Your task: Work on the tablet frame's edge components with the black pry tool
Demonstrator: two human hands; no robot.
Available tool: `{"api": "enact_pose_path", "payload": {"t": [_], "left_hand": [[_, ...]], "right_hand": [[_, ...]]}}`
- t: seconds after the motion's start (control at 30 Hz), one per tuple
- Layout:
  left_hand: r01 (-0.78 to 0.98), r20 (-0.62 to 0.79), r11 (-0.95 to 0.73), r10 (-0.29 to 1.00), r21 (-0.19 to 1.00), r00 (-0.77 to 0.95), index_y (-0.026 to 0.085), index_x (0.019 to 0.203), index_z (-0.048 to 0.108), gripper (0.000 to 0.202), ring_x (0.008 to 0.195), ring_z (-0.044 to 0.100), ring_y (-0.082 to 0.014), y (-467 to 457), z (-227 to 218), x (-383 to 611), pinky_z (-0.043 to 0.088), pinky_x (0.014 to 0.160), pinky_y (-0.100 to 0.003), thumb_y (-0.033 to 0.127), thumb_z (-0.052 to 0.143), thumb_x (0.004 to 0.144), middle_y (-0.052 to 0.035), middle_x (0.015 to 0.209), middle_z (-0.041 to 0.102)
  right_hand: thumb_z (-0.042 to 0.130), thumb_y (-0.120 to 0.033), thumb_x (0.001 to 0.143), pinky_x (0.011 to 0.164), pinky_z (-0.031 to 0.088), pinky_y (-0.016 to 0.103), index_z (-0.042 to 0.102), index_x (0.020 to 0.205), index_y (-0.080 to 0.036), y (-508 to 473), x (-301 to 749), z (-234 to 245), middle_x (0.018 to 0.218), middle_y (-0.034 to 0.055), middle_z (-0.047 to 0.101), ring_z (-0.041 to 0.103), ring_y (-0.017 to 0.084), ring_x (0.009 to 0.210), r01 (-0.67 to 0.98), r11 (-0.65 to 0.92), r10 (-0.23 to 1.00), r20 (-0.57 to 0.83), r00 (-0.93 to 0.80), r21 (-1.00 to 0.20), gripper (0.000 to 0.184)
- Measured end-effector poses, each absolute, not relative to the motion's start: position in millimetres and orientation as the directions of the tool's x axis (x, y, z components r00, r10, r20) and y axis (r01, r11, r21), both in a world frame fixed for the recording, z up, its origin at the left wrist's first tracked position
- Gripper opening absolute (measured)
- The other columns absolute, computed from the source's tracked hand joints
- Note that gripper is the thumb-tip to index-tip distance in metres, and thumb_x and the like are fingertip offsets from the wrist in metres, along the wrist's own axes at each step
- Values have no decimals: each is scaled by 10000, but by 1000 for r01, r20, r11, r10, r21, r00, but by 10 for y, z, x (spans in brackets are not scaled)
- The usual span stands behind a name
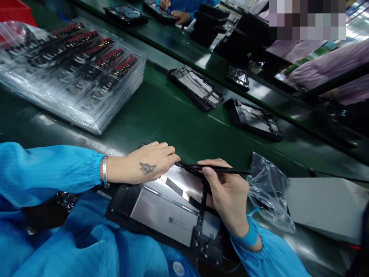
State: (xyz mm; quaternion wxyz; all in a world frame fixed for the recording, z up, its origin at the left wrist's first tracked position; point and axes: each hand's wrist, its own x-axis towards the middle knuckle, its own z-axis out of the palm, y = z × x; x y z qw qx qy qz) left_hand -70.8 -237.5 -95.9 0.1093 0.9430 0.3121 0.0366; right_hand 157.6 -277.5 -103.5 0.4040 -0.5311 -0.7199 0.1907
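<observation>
Open tablet chassis [170,215] lies flat at the near edge of the desk [161,115], partly over the person's lap, inner side up with silvery shielding plates showing. Looks light, thin and rigid but fragile: exposed internals, glossy plates likely to smudge or scratch. Best held by the black frame edges, not the plates.

Left hand [144,165] rests palm down on the chassis's far-left corner, fingers curled loosely together, fingertips pinched at the tool tip; what they pinch, if anything, is too small to tell. Forearm comes in from the left, laid low.

Right hand [227,196] closed in a pen grip on a thin black stylus-like tool [219,169], held nearly horizontal, tip pointing left toward the left fingertips. Wrist bent, heel of hand on the chassis's right frame.

Crumpled clear bag [268,188] just right of the right hand. Stack of clear trays [77,73] at the far-left of the desk. Two more chassis [196,86] lie further along the green belt.
</observation>
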Motion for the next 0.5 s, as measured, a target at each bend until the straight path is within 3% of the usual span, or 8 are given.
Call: {"api": "enact_pose_path", "payload": {"t": [0.5], "left_hand": [[568,63,-790,594,230,802,134,1147,617,222,881,499,-201,-2375,-1024,-716,361,722,-342,140,443,1009,-61,1033,605]], "right_hand": [[593,-441,970,580,528,276,727,896,-228,-2786,1577,-1021,842,36,705,675,179,719,632,338,925,370,-87,-698,263]]}}
